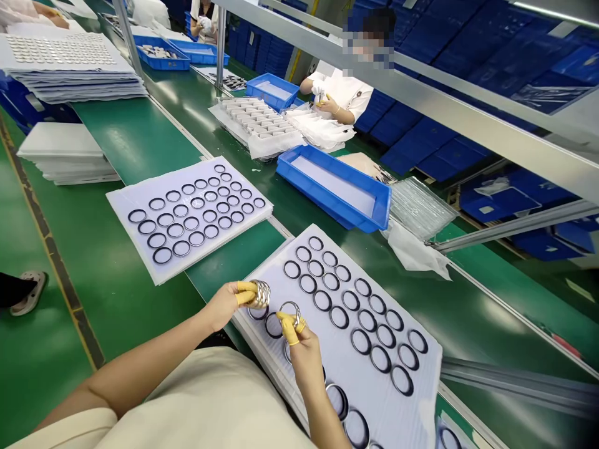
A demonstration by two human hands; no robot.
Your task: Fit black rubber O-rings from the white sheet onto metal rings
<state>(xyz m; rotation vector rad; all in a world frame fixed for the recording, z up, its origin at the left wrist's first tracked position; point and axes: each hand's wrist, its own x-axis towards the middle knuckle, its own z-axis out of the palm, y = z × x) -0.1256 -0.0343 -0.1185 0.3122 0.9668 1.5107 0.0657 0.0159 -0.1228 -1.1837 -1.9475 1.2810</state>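
Yellow finger cots cover the fingertips of both hands. My left hand is closed on a small stack of shiny metal rings, held above the near edge of a white sheet stack. To its right, my right hand pinches a single metal ring between thumb and fingers, apart from the stack. Rows of dark-edged rings lie flat on the white sheet under and beyond my hands. Several rings near the front edge are partly hidden by my right hand and forearm.
A second sheet stack with rings lies to the left. Beyond are a long blue tray, clear plastic strips and pale parts on a sheet. A metal rail crosses overhead. A co-worker works across the bench.
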